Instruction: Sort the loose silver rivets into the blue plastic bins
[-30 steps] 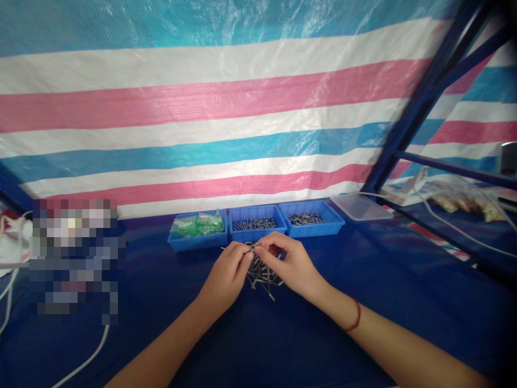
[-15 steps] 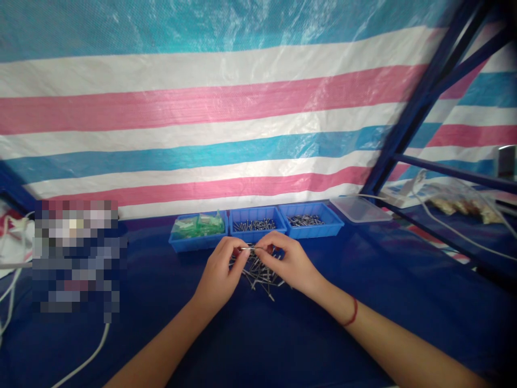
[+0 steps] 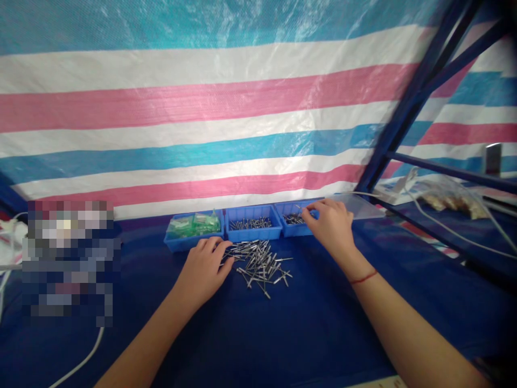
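Observation:
A loose pile of small metal pins [image 3: 260,263] lies on the blue table cloth [image 3: 283,334] in front of three blue trays. My left hand [image 3: 202,272] rests at the left edge of the pile, fingers curled down onto the pins. My right hand [image 3: 331,223] reaches over the right blue tray [image 3: 287,225], which holds more metal pins, with its fingertips pinched together above the tray. The middle blue tray [image 3: 252,230] also holds pins. The left blue tray [image 3: 189,237] holds green plastic parts.
A clear plastic lid or box [image 3: 363,207] sits right of the trays. A dark blue metal frame [image 3: 404,124] rises at the right, with white cables [image 3: 452,226] beyond it. A white cable [image 3: 84,358] runs at lower left. A striped tarp [image 3: 202,108] hangs behind.
Both hands were pinched together over the pile. My right hand has since moved right and away to the right tray, while my left hand has dropped onto the pile's left edge.

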{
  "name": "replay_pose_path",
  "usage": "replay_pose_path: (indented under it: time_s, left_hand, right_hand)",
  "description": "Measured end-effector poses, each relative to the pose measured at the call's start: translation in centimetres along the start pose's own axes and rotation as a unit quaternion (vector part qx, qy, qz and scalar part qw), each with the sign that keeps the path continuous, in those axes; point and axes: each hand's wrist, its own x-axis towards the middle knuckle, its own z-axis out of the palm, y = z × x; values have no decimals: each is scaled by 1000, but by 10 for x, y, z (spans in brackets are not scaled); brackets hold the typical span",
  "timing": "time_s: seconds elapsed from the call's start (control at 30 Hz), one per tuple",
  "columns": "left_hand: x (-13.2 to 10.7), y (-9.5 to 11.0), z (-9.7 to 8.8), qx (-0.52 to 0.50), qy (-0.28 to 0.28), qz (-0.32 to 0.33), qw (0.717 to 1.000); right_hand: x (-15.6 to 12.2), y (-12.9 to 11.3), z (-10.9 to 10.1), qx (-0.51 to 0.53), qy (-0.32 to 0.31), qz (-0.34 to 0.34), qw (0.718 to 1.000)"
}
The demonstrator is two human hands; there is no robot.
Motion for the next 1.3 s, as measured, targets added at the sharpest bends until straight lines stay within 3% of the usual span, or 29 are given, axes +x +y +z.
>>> replay_pose_path:
  time_s: [0.13, 0.33, 0.7, 0.9, 1.3]
  left_hand:
    - [-4, -2, -3, 33, -39, -36, 998]
    - [-4, -3, 3, 7, -89, -58, 994]
    - [2, 0, 15, -100, -43, -18, 994]
    - [2, 0, 19, -85, -35, -24, 995]
    - [0, 5, 18, -35, -52, -18, 998]
  right_hand:
    - [-4, -6, -3, -26, 10, 9, 1000]
    - [-17, -29, -2, 54, -27, -114, 992]
    - [-37, -56, -1, 185, -124, -231, 947]
    - [-42, -62, -1, 210, -160, -252, 931]
    - [-45, -64, 2, 227, -175, -267, 920]
